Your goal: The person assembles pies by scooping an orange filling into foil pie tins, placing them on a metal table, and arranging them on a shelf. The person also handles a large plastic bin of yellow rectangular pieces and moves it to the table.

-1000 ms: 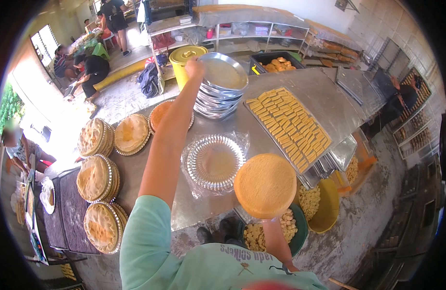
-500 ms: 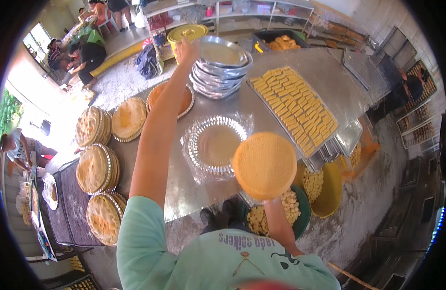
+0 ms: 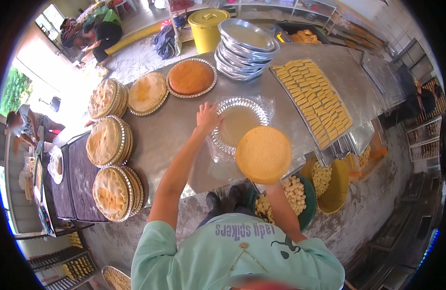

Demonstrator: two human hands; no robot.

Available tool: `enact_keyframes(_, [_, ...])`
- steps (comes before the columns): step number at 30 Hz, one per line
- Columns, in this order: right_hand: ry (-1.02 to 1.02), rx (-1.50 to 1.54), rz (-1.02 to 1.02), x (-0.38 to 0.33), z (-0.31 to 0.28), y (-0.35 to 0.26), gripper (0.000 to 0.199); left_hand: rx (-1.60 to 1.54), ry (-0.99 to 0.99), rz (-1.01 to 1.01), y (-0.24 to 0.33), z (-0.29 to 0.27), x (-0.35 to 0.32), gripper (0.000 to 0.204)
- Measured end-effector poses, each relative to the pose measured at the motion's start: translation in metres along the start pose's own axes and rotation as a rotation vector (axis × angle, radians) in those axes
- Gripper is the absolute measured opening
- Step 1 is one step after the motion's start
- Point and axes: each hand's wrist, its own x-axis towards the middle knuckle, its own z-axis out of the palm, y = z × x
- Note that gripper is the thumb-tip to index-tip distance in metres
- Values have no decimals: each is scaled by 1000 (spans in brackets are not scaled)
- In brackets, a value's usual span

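Round sponge cake point(image 3: 263, 155) is resting on the right hand point(image 3: 275, 186), overlapping the lower right of the fluted silver pan point(image 3: 239, 124) in view. That hand's fingers are hiding underneath, can't tell how open. Left hand point(image 3: 208, 116) is sitting at the pan's left rim, fingers partly curled; can't tell if they're gripping anything. Pan is lying on the metal counter point(image 3: 153, 159). Stacked round metal pans point(image 3: 246, 50) are standing beyond it, yellow strips point(image 3: 312, 99) are lying in rows to the right.
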Motion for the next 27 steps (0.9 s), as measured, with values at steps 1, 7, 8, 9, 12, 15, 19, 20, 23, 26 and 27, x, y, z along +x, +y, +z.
enact_keyframes(1, [-9,-1,9,0,1,2,51,14,6,5,2,-3,-2,58])
enact_keyframes(7, [-43,33,25,0,8,10,52,166,94,106,14,-19,-19,62])
enact_keyframes(8, [-46,33,29,0,9,11,52,166,87,97,14,-19,-19,62])
enact_keyframes(9, [-53,37,30,0,10,12,52,165,81,89,14,-19,-19,62])
enact_keyframes(12, [-72,46,33,0,12,15,52,59,248,220,13,-21,-15,55])
enact_keyframes(15, [-96,83,39,0,15,18,52,-234,134,176,16,-34,-9,42])
enact_keyframes(19, [-142,127,58,1,19,21,52,-608,225,177,35,-76,-22,27])
enact_keyframes(20, [-161,153,63,2,20,22,53,-592,250,169,40,-91,-31,29])
enact_keyframes(23, [-210,221,91,-1,21,29,53,-829,257,317,72,-117,-81,37])
enact_keyframes(26, [-253,293,138,-6,31,38,53,-483,186,544,112,-121,-155,47])
enact_keyframes(27, [-272,250,130,-7,37,41,53,-354,225,605,120,-122,-175,47])
